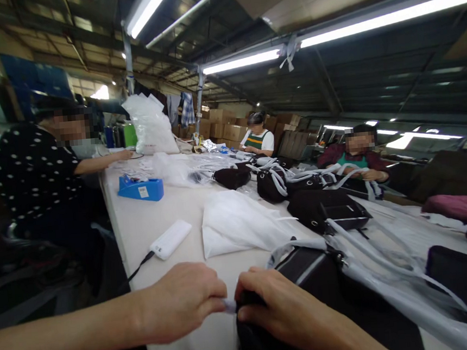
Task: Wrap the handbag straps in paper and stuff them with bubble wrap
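At the near edge of the table, my right hand (264, 300) is closed on the upper corner of a black bag (256, 342). Just left of it, my left hand (183, 302) is closed, pinching a small pale piece (229, 305) that reaches to the bag's edge; what it is I cannot make out. A second black bag (307, 266), with straps wrapped in whitish plastic (394, 291), lies right behind my right hand. Beyond my hands are a stack of white sheets or bags (238, 223) and a white power bank (171, 239) with a black cable.
A blue tape dispenser (140, 188) stands on the white table (179, 207) by its left edge. Several black bags (326, 207) with wrapped straps cover the right side. One person (36, 165) sits at left; two others (258, 137) work across the table. A full plastic sack (151, 125) stands behind.
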A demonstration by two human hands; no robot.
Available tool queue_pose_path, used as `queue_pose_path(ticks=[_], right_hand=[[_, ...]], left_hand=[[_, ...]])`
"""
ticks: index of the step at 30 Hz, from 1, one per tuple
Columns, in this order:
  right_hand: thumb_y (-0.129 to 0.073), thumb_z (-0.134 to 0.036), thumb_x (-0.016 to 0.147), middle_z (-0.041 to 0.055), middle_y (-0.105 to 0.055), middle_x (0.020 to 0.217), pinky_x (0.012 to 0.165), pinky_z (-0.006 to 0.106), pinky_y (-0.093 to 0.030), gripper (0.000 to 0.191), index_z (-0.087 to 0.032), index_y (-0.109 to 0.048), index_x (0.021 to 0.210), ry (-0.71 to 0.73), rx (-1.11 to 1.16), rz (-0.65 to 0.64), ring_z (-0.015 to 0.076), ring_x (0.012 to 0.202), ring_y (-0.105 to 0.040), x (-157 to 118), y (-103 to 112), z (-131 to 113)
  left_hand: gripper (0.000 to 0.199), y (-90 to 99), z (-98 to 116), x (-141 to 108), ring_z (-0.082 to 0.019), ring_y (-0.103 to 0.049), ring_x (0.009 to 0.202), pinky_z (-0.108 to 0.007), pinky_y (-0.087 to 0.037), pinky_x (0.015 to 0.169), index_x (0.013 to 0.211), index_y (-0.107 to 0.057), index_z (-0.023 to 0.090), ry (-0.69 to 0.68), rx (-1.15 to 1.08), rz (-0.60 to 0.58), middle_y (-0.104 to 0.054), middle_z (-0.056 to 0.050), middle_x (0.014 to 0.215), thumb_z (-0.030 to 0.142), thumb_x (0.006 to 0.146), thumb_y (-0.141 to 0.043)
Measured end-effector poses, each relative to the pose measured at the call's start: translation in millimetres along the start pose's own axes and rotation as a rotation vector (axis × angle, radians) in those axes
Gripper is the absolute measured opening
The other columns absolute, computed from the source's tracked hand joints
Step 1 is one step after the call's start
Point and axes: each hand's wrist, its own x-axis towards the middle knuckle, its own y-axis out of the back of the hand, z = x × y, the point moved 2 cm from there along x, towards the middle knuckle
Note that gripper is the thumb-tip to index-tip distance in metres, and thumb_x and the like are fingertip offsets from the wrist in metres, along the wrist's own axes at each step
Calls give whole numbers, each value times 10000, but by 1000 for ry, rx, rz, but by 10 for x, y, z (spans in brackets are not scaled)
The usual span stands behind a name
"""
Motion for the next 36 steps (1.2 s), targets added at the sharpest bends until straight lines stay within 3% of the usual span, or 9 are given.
queue_pose_path(ticks=[3,7,9,15,19,24,27,33,36], right_hand=[[-700,-201,831,61,-693,977,798,314,-418,151,-179,-663,976,-29,31,28,231,945,-622,24,-52,19],[-698,-178,806,60,-691,1047,836,316,-420,247,-188,-628,1043,-26,118,94,234,1008,-616,11,-104,80],[-682,-168,809,50,-682,1022,822,315,-417,237,-194,-605,1031,-4,135,115,230,985,-614,-9,-116,108],[-644,-109,810,7,-667,969,844,310,-422,286,-218,-502,1032,101,346,131,198,932,-621,-49,-108,152],[-652,-195,847,35,-667,996,850,332,-429,198,-217,-511,985,119,377,143,216,934,-613,-47,-96,178],[-670,-231,811,12,-680,918,800,292,-444,139,-206,-581,915,111,426,162,205,884,-615,13,-89,163],[-611,-170,773,-18,-644,788,754,267,-433,25,-188,-617,790,79,379,111,180,798,-588,57,-72,120],[-554,-157,734,-39,-572,715,679,244,-391,102,-178,-648,770,66,400,57,145,712,-513,66,-27,96],[-541,-173,732,-39,-544,716,666,240,-381,77,-180,-616,743,122,456,37,143,716,-487,67,-29,123]], left_hand=[[294,13,118,124,-291,-716,797,-336,-424,640,763,-725,192,18,257,-19,-752,-84,784,306,971,-551],[183,-11,263,196,-324,-728,810,-351,-435,612,816,-735,171,54,469,-157,-759,-105,809,100,880,-579],[173,-32,281,184,-324,-727,860,-341,-450,622,868,-716,168,88,402,-175,-762,-101,864,62,854,-579],[141,-90,203,97,-271,-694,901,-331,-477,703,1063,-510,194,58,-120,4,-714,-92,1036,171,924,-516],[161,-150,166,102,-309,-684,886,-348,-455,682,1041,-458,218,-10,-104,-5,-701,-99,1011,160,893,-489],[189,-223,137,146,-304,-679,830,-338,-399,628,1029,-407,232,-59,-70,82,-692,-85,952,169,862,-468],[236,-222,119,174,-262,-641,747,-318,-355,589,1023,-403,234,-48,-92,104,-657,-42,856,159,822,-501],[247,-79,124,166,-144,-498,635,-240,-354,546,892,-406,237,-90,-383,62,-500,49,726,64,751,-513],[373,-72,131,146,-168,-519,620,-259,-333,519,980,-398,240,-191,-211,16,-527,48,730,67,698,-569]])
